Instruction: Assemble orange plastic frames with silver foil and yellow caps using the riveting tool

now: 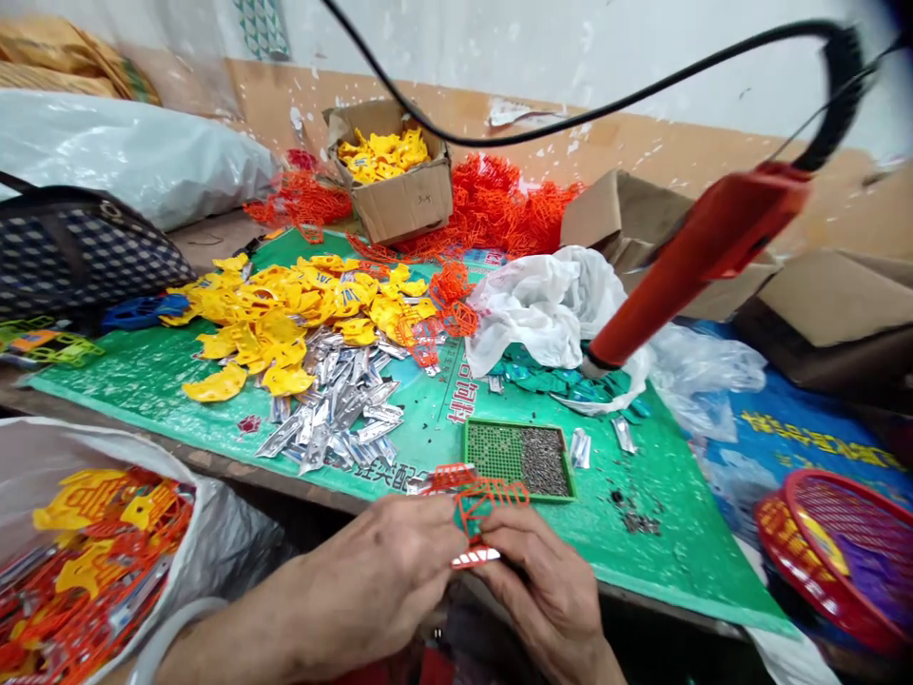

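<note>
My left hand (389, 561) and my right hand (546, 580) meet just in front of the table's near edge. Between their closed fingers is an orange plastic frame (495, 492) of open bars, with a bit of teal showing inside it. Fingers cover much of its lower part. Right behind the hands sits a green tray (492, 457) of small dark metal pieces, probably screws, heaped at its right side. A red electric screwdriver (703, 262) hangs by a black cable over the table's right half, apart from both hands.
Yellow plastic parts (285, 300) and silver strips (342, 409) lie heaped on the green table cover (428, 438). A cardboard box (403, 209) stands behind, near orange frames (510, 209). A white bag (546, 304) spills teal parts. An open sack (214, 514) flanks my left arm; a red basket (799, 561) is right.
</note>
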Demonstrator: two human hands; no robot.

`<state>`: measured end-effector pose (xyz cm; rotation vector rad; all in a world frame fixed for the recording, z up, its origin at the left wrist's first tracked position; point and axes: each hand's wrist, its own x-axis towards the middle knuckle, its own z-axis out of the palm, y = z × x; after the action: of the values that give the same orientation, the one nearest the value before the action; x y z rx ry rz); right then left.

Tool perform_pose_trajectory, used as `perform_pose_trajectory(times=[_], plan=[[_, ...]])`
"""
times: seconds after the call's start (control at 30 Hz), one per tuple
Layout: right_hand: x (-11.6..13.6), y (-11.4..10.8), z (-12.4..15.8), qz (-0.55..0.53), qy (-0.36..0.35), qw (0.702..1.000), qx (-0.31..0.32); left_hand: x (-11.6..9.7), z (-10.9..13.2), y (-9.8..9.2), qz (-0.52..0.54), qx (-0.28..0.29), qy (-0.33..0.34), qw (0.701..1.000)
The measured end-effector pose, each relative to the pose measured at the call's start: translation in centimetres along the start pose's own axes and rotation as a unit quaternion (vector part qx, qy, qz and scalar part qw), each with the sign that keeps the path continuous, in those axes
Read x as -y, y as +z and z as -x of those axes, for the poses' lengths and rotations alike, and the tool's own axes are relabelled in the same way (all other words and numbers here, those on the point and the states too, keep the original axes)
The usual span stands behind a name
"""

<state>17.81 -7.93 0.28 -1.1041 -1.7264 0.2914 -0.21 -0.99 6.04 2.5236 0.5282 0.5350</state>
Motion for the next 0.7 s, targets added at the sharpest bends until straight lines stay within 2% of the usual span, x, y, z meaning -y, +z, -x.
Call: perform_pose_trajectory(times=[0.1, 0.27, 0.37, 0.47, 0.53, 0.6, 0.67, 0.7], plan=[[0.3, -0.4, -0.7, -0.051, 0.005, 0.999, 0.018, 0.4, -0.3, -0.1, 0.094, 0.036, -0.026, 0.995], [0.1, -0.2, -1.3, -0.108, 0.030, 0.993, 0.047, 0.8, 0.5, 1.3, 0.116, 0.037, -0.107, 0.987], [-0.5, 0.2, -1.4, -0.139, 0.057, 0.987, 0.052, 0.9, 0.6, 2.1, 0.154, 0.018, -0.144, 0.977], [-0.8, 1.0, -1.5, -0.154, 0.098, 0.982, 0.042, 0.9, 0.2, 2.5, 0.237, -0.020, -0.186, 0.953], [-0.9, 1.1, -1.6, -0.166, 0.125, 0.978, 0.034, 1.0, -0.1, 2.5, 0.315, -0.038, -0.236, 0.919], [-1.1, 0.5, -1.8, -0.166, 0.154, 0.974, 0.002, 1.2, -0.1, 2.5, 0.407, -0.054, -0.302, 0.861], [-1.8, -1.2, -2.5, -0.124, 0.177, 0.973, -0.086, 1.7, 0.1, 2.6, 0.484, -0.070, -0.369, 0.790], [-2.5, -2.4, -3.1, -0.076, 0.180, 0.967, -0.161, 2.0, 0.3, 2.6, 0.509, -0.080, -0.396, 0.760]])
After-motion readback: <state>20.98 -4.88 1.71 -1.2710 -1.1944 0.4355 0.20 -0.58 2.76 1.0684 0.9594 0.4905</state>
